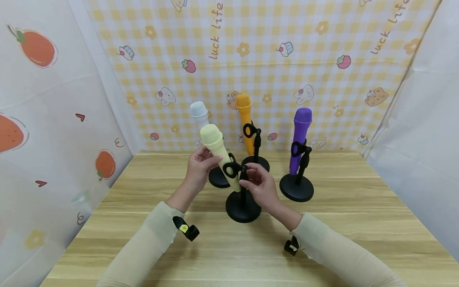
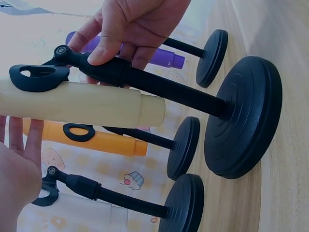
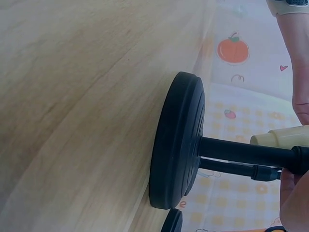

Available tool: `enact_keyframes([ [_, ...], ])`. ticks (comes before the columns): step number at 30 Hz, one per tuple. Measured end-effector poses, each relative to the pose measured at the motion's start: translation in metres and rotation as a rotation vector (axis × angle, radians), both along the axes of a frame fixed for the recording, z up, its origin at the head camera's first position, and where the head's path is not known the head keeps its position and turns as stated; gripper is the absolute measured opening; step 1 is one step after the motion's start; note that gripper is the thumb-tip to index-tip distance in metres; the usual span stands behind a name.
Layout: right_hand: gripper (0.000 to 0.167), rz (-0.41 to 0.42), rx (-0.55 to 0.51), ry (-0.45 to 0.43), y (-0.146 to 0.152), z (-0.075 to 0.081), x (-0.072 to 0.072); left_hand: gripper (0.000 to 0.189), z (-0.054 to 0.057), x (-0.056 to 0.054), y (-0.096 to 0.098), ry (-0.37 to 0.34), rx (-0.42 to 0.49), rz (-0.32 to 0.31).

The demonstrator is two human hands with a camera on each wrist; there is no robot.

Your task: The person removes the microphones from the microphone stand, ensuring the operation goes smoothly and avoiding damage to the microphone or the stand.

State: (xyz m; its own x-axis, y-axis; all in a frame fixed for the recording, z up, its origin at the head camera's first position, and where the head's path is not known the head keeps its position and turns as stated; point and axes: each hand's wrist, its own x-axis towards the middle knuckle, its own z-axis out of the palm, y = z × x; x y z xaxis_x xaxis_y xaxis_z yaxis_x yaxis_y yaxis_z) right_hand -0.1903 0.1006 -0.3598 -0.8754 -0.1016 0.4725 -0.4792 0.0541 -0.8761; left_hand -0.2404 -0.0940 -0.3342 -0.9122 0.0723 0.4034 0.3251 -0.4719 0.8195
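Note:
A pale yellow microphone (image 1: 217, 146) leans in the black clip of a microphone stand (image 1: 243, 207), whose round base rests on the table. My left hand (image 1: 201, 165) holds the microphone's body just under its head, thumb in front. On the stand's upper post, below the clip, my right hand (image 1: 261, 185) has its thumb and fingers pinched; the left wrist view shows this right hand (image 2: 128, 29) around the collar. The right wrist view shows the stand's base (image 3: 176, 140) flat on the wood, with only part of the right hand (image 3: 295, 200) at the edge.
Behind stand a white microphone (image 1: 199, 113), partly hidden, and an orange microphone (image 1: 245, 119), each with a black stand. To the right, a purple microphone (image 1: 300, 127) sits in its own stand. The wooden table (image 1: 340, 239) meets a patterned cloth backdrop (image 1: 265, 75).

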Motion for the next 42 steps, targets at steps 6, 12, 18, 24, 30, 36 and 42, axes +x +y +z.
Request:
enact_keyframes([
  [6, 0.037, -0.002, -0.006, -0.007, 0.000, -0.001, 0.000, 0.043, -0.001, 0.000, -0.002, -0.006, 0.003, -0.005],
  [12, 0.037, -0.004, -0.009, -0.007, 0.001, 0.000, 0.001, 0.042, -0.001, 0.000, -0.004, -0.010, 0.006, -0.017],
  [18, 0.037, -0.012, 0.001, -0.020, 0.002, -0.001, 0.001, 0.035, -0.004, 0.000, -0.024, 0.009, 0.111, 0.010],
  [24, 0.037, -0.029, 0.008, -0.041, 0.004, 0.001, 0.001, 0.033, -0.007, 0.000, -0.035, -0.003, 0.104, 0.004],
  [30, 0.037, -0.024, 0.011, -0.071, 0.003, 0.002, 0.000, 0.031, -0.005, 0.003, -0.037, -0.042, 0.060, 0.035],
  [36, 0.041, -0.002, -0.027, -0.079, 0.006, -0.018, -0.014, 0.031, -0.003, 0.007, -0.038, -0.093, -0.021, 0.081],
  [42, 0.042, -0.001, -0.049, -0.060, 0.007, -0.024, -0.017, 0.030, -0.003, 0.009, -0.038, -0.124, -0.111, 0.118],
])
